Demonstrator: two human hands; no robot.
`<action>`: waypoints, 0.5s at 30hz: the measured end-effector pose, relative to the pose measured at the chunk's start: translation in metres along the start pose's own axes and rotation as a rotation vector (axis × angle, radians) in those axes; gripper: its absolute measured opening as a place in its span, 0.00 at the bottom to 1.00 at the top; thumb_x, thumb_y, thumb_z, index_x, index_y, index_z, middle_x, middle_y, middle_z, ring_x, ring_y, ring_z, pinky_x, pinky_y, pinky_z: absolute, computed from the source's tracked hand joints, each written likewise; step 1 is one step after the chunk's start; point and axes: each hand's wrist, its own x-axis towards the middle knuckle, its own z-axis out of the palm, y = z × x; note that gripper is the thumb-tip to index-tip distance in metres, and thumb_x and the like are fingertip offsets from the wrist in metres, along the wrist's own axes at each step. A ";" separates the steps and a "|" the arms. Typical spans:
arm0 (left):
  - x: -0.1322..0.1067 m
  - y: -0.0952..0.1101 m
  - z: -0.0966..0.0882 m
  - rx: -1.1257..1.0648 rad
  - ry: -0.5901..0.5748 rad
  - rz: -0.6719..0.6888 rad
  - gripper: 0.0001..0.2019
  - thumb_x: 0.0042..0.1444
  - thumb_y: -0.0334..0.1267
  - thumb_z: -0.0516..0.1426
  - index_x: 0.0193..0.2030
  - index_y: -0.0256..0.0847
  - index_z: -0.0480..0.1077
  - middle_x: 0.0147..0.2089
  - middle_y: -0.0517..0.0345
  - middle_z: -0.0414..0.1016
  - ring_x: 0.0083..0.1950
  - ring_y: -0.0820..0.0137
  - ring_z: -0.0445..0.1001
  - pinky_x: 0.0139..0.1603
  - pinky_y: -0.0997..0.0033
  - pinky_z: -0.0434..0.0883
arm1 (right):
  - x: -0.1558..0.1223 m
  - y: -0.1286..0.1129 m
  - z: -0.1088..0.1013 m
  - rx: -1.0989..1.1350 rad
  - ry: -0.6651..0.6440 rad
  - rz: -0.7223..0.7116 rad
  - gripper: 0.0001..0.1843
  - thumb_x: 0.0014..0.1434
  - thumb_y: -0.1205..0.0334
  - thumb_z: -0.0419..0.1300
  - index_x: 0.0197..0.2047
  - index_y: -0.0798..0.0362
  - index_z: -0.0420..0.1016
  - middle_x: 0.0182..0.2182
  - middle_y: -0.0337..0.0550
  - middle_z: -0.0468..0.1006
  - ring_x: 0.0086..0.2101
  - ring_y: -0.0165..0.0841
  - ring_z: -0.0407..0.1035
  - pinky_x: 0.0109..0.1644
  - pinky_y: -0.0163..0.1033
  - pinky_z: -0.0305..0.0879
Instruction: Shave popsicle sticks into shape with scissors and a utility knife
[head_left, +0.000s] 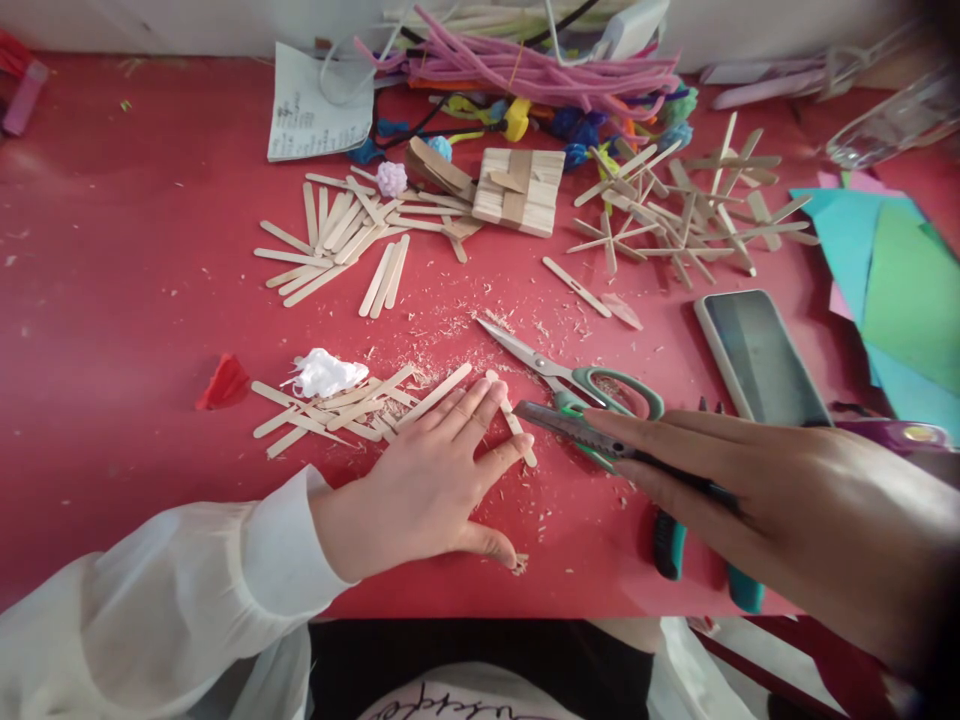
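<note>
My left hand (pixel 442 485) lies on the red table with its fingers stretched and spread. Two of its fingertips rest on a wooden craft stick (pixel 513 418). From the right, my right hand (pixel 780 500) grips a utility knife (pixel 570 428), the blade pointing left close to that stick. A pair of scissors with green handles (pixel 525 352) lies just beyond the knife, its blades apart. Several loose craft sticks (pixel 300 432) are heaped left of my left hand, with a white lump (pixel 324 373) behind them. Wood shavings (pixel 442 345) are scattered around.
A phone (pixel 757 350) and coloured paper (pixel 900 280) lie at the right. Farther back are a banded stick bundle (pixel 519 190), a stick pile (pixel 330 235), crossed sticks (pixel 686 205) and pink pipe cleaners (pixel 540 62). Green-black tool handles (pixel 667 545) sit beneath my right hand.
</note>
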 end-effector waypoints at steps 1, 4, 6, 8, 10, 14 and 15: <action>0.000 0.000 0.000 0.000 0.000 0.000 0.45 0.44 0.69 0.48 0.62 0.39 0.57 0.67 0.36 0.46 0.69 0.52 0.43 0.65 0.55 0.47 | 0.000 0.000 0.000 -0.004 0.008 -0.006 0.21 0.62 0.56 0.44 0.55 0.39 0.67 0.36 0.36 0.81 0.23 0.33 0.75 0.18 0.37 0.68; 0.000 0.000 0.000 0.005 -0.001 0.001 0.45 0.44 0.69 0.48 0.62 0.40 0.56 0.68 0.37 0.46 0.69 0.52 0.43 0.65 0.55 0.47 | 0.000 0.000 0.001 -0.032 0.014 -0.030 0.21 0.62 0.57 0.44 0.55 0.41 0.68 0.38 0.37 0.81 0.23 0.32 0.75 0.19 0.37 0.69; 0.000 0.000 0.000 0.006 -0.005 0.002 0.45 0.44 0.70 0.47 0.62 0.40 0.56 0.68 0.37 0.46 0.69 0.52 0.42 0.65 0.55 0.46 | 0.001 0.000 0.001 -0.060 0.025 -0.065 0.21 0.63 0.58 0.43 0.55 0.43 0.69 0.39 0.38 0.80 0.24 0.32 0.75 0.20 0.37 0.70; 0.000 -0.001 0.001 -0.003 -0.012 0.002 0.45 0.44 0.70 0.47 0.63 0.40 0.56 0.68 0.37 0.45 0.69 0.52 0.41 0.65 0.55 0.45 | 0.002 -0.001 -0.001 -0.098 0.033 -0.101 0.21 0.63 0.59 0.43 0.55 0.45 0.69 0.41 0.40 0.80 0.26 0.33 0.75 0.22 0.38 0.71; 0.000 -0.001 0.001 -0.020 -0.019 0.004 0.45 0.44 0.70 0.47 0.63 0.40 0.56 0.68 0.38 0.45 0.69 0.53 0.40 0.65 0.55 0.45 | 0.004 -0.002 -0.002 -0.155 0.046 -0.164 0.22 0.62 0.62 0.42 0.54 0.50 0.70 0.40 0.43 0.80 0.25 0.34 0.75 0.20 0.38 0.70; 0.000 -0.003 0.001 -0.071 -0.011 0.010 0.46 0.44 0.71 0.47 0.63 0.41 0.55 0.69 0.40 0.43 0.69 0.53 0.38 0.65 0.54 0.45 | 0.009 -0.006 -0.004 -0.244 0.052 -0.368 0.26 0.54 0.74 0.41 0.47 0.57 0.75 0.37 0.46 0.81 0.22 0.34 0.74 0.11 0.37 0.63; 0.000 -0.003 0.002 -0.084 -0.006 0.011 0.46 0.43 0.71 0.47 0.63 0.40 0.55 0.69 0.40 0.43 0.69 0.52 0.38 0.66 0.54 0.45 | 0.011 -0.007 -0.005 -0.224 0.045 -0.339 0.26 0.52 0.73 0.42 0.46 0.54 0.76 0.36 0.45 0.81 0.20 0.33 0.73 0.10 0.37 0.62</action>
